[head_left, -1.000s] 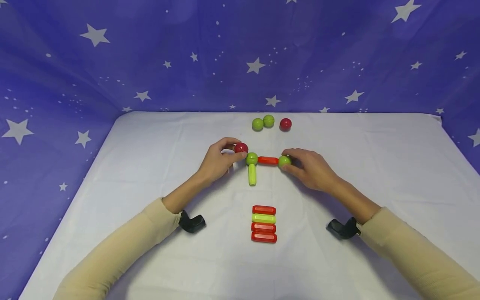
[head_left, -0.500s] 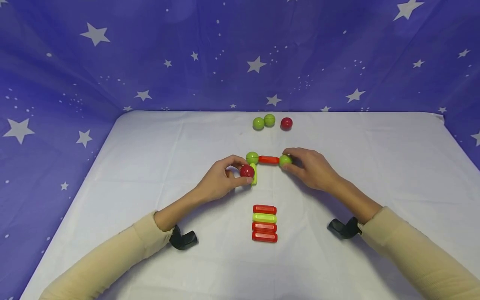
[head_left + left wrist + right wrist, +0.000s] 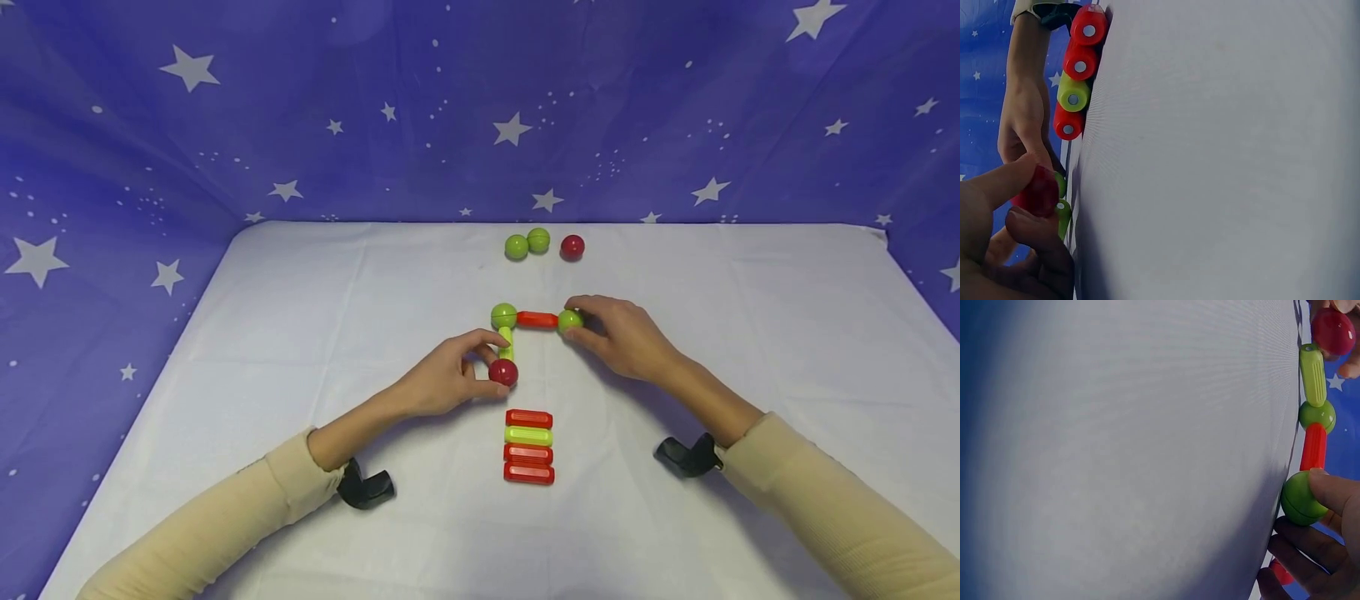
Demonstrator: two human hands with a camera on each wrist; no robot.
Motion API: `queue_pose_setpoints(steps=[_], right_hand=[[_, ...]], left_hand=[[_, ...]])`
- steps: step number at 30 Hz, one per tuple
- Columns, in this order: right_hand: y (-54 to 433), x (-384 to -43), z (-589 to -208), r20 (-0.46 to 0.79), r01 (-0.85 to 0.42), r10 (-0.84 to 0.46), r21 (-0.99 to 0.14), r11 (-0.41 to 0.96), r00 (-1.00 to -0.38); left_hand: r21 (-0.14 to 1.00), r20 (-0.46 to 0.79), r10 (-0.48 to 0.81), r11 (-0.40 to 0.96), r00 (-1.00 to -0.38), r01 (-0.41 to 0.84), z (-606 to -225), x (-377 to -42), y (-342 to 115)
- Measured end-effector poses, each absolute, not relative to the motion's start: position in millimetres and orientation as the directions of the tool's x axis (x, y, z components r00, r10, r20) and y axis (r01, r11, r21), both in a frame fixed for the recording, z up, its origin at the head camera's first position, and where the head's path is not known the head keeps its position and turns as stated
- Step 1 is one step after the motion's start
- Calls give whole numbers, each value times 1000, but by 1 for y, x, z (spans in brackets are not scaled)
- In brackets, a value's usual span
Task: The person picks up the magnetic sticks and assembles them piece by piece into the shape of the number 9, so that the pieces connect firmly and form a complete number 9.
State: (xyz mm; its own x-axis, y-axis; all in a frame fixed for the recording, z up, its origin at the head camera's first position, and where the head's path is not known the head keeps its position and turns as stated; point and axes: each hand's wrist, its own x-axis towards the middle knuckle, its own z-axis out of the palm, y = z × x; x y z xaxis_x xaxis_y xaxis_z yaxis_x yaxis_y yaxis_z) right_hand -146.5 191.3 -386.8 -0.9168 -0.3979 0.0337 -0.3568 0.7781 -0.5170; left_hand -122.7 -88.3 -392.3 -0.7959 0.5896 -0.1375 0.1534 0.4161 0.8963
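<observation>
My left hand (image 3: 448, 375) pinches a red ball (image 3: 503, 372) between thumb and fingers, right at the near end of a yellow-green rod (image 3: 506, 342). That rod runs toward me from a green ball (image 3: 504, 316), which forms a corner with a red rod (image 3: 537, 320) leading right. At the red rod's right end sits a second green ball (image 3: 570, 322), gripped by my right hand (image 3: 622, 337). In the right wrist view the red ball (image 3: 1333, 331) is close beside the tip of the yellow-green rod (image 3: 1313, 375). The right thumb lies on the green ball (image 3: 1302, 499) there.
Nearer me lies a stack of rods side by side, several red (image 3: 529, 474) and one yellow-green (image 3: 528, 436). Toward the back edge are two green balls (image 3: 517, 247) and a red ball (image 3: 572, 247). A starry blue cloth (image 3: 480, 108) hangs behind the white table (image 3: 337, 275).
My left hand has carried the red ball from beside the corner green ball toward me, to the near end of the yellow-green rod. The right hand has stayed on its green ball.
</observation>
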Motion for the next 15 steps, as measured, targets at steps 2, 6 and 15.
queue_pose_setpoints(steps=[2, 6, 15], right_hand=[[191, -146, -387, 31, -355, -397, -517, 779, -917], [191, -146, -386, 31, -353, -394, -512, 783, -918], [191, -145, -386, 41, -359, -396, -515, 779, -917]], left_hand=[[890, -140, 606, 424, -783, 169, -393, -123, -89], [879, -134, 632, 431, -764, 202, -396, -124, -89], [838, -144, 728, 450, -670, 309, -393, -131, -88]])
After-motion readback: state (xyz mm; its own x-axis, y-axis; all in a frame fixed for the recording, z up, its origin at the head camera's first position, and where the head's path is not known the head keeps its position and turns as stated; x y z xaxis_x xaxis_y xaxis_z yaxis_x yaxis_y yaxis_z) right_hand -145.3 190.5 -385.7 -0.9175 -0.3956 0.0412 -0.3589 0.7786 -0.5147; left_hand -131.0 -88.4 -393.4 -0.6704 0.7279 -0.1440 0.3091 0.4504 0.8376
